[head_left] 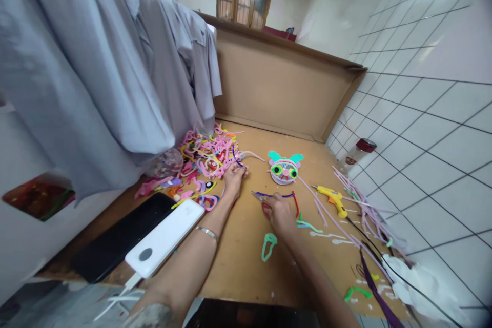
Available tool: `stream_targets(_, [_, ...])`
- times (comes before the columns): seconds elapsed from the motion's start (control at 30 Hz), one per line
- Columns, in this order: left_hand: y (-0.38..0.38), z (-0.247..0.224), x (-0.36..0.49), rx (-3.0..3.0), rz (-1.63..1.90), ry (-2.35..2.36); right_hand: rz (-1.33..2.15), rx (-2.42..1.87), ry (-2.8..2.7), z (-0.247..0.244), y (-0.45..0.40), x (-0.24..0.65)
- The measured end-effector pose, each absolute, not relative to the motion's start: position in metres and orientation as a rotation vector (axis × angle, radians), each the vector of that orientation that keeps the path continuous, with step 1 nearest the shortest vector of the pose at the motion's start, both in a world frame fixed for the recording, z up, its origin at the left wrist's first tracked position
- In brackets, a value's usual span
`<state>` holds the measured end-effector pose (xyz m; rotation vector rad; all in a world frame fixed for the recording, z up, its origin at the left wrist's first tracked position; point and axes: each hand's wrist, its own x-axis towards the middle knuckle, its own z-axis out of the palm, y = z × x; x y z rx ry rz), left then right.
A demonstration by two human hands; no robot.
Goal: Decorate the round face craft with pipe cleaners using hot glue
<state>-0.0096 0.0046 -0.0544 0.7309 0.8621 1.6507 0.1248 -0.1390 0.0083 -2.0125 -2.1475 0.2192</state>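
My left hand (234, 179) is closed in a pinch on a dark purple pipe cleaner (234, 154), which curves up in front of the pink pile. Beside it, my right hand (279, 211) grips a small metal-tipped tool (256, 194) with a bit of red at the handle; its tip points left, and whether it is scissors or pliers I cannot tell. Another dark purple strip (286, 195) shows just beyond the right fingers, near a red pipe cleaner (296, 206). Farther back stands a round craft face (283, 171) with teal ears and green-ringed eyes.
Pipe-cleaner pieces (209, 151) heap at the back left. A white power bank (165, 238) and black phone-like slab (123, 238) lie left. At right are a yellow glue gun (332, 200), its cord and lilac stems (369, 210). A green loop (269, 247) lies in front.
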Motion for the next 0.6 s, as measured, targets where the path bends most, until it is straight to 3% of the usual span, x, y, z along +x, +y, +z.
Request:
stream_targets(0.33, [0.02, -0.051, -0.004, 1.042, 1.52, 0.88, 0.306, -1.317, -2.455, -0.022, -0.098, 0.091])
stream_targets(0.6, [0.0, -0.04, -0.014, 1.445, 1.4, 0.841, -0.535, -1.316, -1.857, -0.026, -0.09, 0.136])
